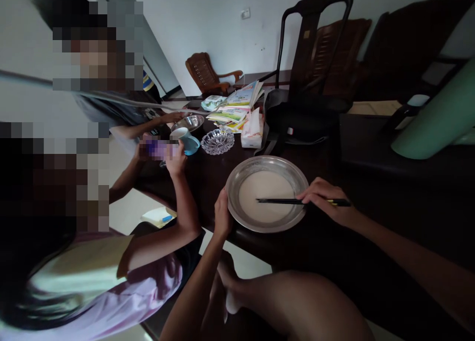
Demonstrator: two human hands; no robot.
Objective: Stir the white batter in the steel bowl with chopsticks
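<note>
Observed from where I stand: the dark counter [206,187] is the largest item and carries the large metal bowl [233,202], taken here as reference point, sides being those of the person working at it. Left of the bowl sits a person in a pale purple top [111,291]; farther off, left and beyond the bowl, is a second person in a grey shirt [107,113]. A tall-backed dark chair [306,49] stands well beyond the bowl, a black bag [304,118] lies nearer, just beyond it, and a green cylinder [434,118] shows to its right. The bowl itself contains pale liquid [265,185]. Beyond it, somewhat left, are fanned booklets [237,101]. The left hand [222,212] grasps the bowl at its left edge, fingers partly hidden; the right hand [326,197], at the bowl's right rim, is closed around a pair of chopsticks. Left and beyond the bowl are a smaller metal bowl [193,123], a clear glass dish [217,142] and a light blue cup [191,143]; a tissue pack [252,130] lies beyond it. Smallest, the black chopsticks [280,201] extend across the bowl's right rim, tips at the liquid; immersion cannot be determined.
</note>
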